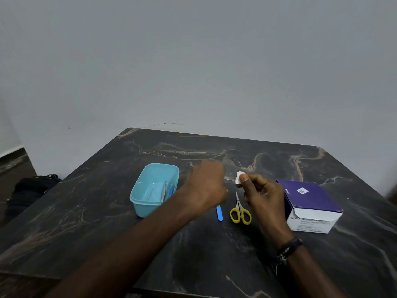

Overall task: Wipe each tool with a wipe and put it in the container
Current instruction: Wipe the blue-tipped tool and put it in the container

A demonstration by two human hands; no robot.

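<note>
Right hand [263,195]: thumb and curled fingers pinch a small folded white wipe [240,179], soft and crumpled, raised above the table.
Left hand [207,183]: motion-blurred, just left of the wipe; whether it holds anything cannot be told.
Scissors [239,209]: thin metal blades, glossy yellow loop handles, flat directly below the pinch.
Blue tool [219,212]: slim flat plastic handle, just left of the scissors.
Container [137,203]: light-blue rounded plastic tub, left of both hands, tools inside.
Box [311,203]: purple-and-white cardboard, right of the grip.
Table [86,211]: dark veined marble-look top.
</note>
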